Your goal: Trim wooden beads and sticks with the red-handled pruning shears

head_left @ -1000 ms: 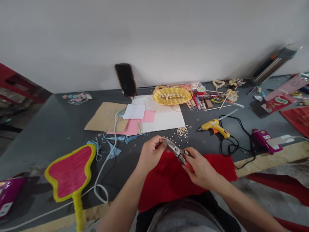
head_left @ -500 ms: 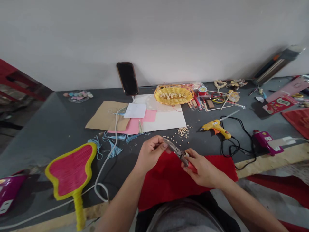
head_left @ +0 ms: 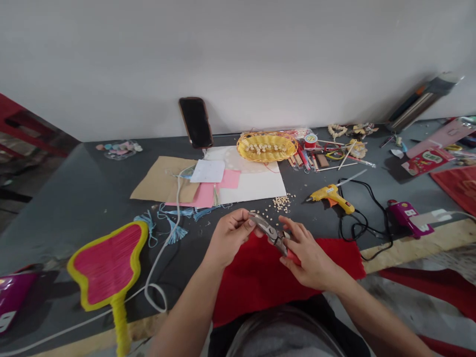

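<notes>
My right hand (head_left: 310, 257) is wrapped round the red handles of a pair of metal pliers (head_left: 268, 230), whose jaws point up and left. My left hand (head_left: 229, 235) pinches at the jaw tips; what it holds there is too small to make out. Both hands hover over a red felt sheet (head_left: 267, 275) that lies on the dark table (head_left: 85, 198) at its near edge. A scatter of small wooden beads (head_left: 280, 202) lies just beyond the hands.
A yellow glue gun (head_left: 330, 193) with a black cord lies to the right, beside a magenta device (head_left: 407, 213). At the left lie a pink-and-yellow woven fan (head_left: 107, 263), a white cable (head_left: 156, 292) and blue tassels (head_left: 169, 220). Farther back are papers (head_left: 249, 186), a yellow basket (head_left: 267, 147) and a phone (head_left: 196, 122).
My right hand's fingers have loosened and shifted forward on the pliers' handles. My left hand has stayed at the jaw tips. The view has barely shifted.
</notes>
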### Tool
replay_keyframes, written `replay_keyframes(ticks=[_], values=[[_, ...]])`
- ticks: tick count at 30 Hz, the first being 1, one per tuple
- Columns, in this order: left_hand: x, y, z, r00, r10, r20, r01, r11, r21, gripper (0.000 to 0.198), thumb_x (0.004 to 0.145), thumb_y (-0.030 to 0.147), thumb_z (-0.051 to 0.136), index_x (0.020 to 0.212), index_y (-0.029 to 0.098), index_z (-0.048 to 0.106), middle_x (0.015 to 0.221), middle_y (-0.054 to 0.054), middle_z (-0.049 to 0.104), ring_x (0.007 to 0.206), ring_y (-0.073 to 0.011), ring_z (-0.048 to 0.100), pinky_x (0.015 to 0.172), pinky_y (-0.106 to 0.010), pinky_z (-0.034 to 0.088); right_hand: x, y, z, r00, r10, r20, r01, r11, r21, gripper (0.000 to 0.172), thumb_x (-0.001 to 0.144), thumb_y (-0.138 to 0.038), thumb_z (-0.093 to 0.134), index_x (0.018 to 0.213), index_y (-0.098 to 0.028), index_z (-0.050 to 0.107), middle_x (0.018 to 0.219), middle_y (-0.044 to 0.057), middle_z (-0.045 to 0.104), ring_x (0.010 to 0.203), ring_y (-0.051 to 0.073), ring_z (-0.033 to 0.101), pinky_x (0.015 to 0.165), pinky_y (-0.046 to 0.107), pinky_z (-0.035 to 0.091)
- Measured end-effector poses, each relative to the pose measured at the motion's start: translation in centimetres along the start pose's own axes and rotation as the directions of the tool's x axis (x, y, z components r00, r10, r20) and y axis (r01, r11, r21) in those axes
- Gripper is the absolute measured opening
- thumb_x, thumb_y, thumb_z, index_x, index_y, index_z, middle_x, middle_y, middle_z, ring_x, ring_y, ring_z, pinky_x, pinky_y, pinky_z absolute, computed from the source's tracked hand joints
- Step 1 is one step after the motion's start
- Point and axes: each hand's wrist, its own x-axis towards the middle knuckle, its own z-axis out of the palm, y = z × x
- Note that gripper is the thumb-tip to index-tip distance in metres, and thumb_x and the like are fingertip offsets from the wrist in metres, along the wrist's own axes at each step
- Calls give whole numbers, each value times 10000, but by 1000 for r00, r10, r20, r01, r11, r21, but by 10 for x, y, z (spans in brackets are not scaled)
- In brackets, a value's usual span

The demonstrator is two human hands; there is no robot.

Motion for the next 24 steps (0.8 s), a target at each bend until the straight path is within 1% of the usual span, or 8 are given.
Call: replay_keyframes(ticks=[2,4,8,12,14,18,21,24], values=[[0,1,0,1000,3,-3,-3,1000,21,256,791,373,662,706,147,578,587,-15,645,388,-40,289,400,-192,213,0,1,0,1000,-4,-16,3,1000,-28,173,809,-151,587,974,-205,596,1505,129,274,1257,343,367,944,542,443],[1,0,-1,1000,18,-15,-18,998,57,236,801,356,652,712,146,592,593,-14,646,396,-43,315,404,-189,230,0,1,2,997,2,-76,-6,999,-51,189,790,-114,583,954,-207,602,1438,128,330,1223,339,372,939,534,443],[2,-3,-1,997,59,-46,-53,990,128,190,820,319,628,725,157,602,599,-9,645,464,-80,467,439,-190,316,-1,2,12,974,33,-222,-49,997,-65,229,719,-38,579,882,-195,612,1217,115,406,1095,307,400,926,493,443],[2,-4,-1,996,75,-45,-67,982,175,161,832,299,616,743,165,606,604,-7,643,597,-127,591,510,-201,400,-3,3,17,967,61,-246,-72,997,-36,185,727,-36,561,827,-188,594,1028,91,413,953,263,431,834,432,482],[2,-4,-1,996,82,-40,-73,980,186,159,840,296,611,750,165,609,608,-8,646,633,-136,611,538,-206,422,-3,4,17,968,48,-244,-56,998,-27,178,740,-37,547,833,-183,587,1015,94,415,952,265,438,827,432,488],[2,-3,0,995,87,-53,-75,976,203,164,845,297,605,752,161,616,615,-13,653,642,-144,623,561,-219,445,-3,5,15,971,23,-237,-33,999,-40,224,746,-25,536,891,-187,591,1079,110,434,985,277,444,854,458,491],[2,-2,1,994,90,-65,-75,976,204,153,844,287,602,762,160,623,614,-8,649,642,-143,630,584,-225,461,-3,3,13,977,23,-213,-38,997,-66,242,768,-27,530,941,-181,601,1132,128,445,1016,289,447,889,487,484],[2,-2,2,994,89,-70,-74,978,197,139,841,285,605,784,161,632,613,-2,648,639,-143,636,604,-231,474,-4,0,10,984,23,-177,-40,995,-90,220,798,-57,539,971,-173,610,1184,150,471,1056,307,455,901,508,485]])
